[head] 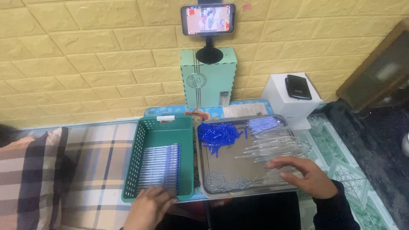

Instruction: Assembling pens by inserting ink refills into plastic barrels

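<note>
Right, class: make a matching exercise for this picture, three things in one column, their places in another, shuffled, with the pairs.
1. row of finished blue-capped pens
2. heap of loose blue plastic caps
3. flat black phone

A. on the white box
B. in the green plastic basket
C. on the steel tray

Pairs: 1-B, 2-C, 3-A.
</note>
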